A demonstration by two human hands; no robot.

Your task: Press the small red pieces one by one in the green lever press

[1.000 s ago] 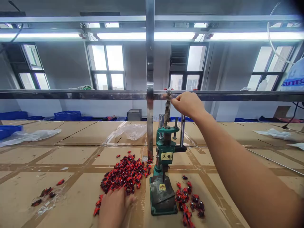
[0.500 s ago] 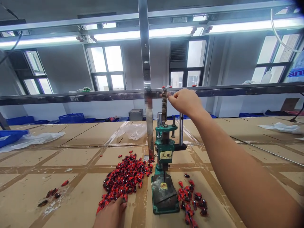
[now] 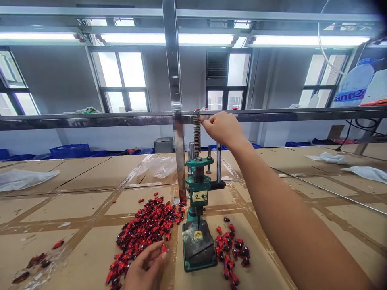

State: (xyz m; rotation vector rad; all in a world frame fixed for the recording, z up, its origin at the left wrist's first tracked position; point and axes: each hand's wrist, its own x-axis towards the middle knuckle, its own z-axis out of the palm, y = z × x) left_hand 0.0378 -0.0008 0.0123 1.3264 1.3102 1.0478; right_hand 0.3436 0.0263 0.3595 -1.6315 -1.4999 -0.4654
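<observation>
- Left hand point(image 3: 144, 266) pinches one red-and-black piece point(image 3: 164, 248) between thumb and forefinger, beside the loose heap point(image 3: 145, 225) — a light fingertip hold probably suits it.
- Fingertips belong clear of the punch point(image 3: 198, 222) above the yellow insert point(image 3: 198, 235).
- Right hand point(image 3: 223, 128) curls atop the press lever point(image 3: 219, 165) — steady grip advisable.

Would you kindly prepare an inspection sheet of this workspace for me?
Surface: taped cardboard covering.
Job's things: green hand press marked "2#"; large pile of red-and-black pieces on its left, smaller group on its right.
Clutter: clear plastic sheet beyond the pile; a few loose pieces at far left.
Hands: left hand pinches one small piece; right hand closed at the top of the press lever.
Cables: white cable hanging at upper right.
Surroundings: metal frame, lit tube lights, windows, blue crates.
</observation>
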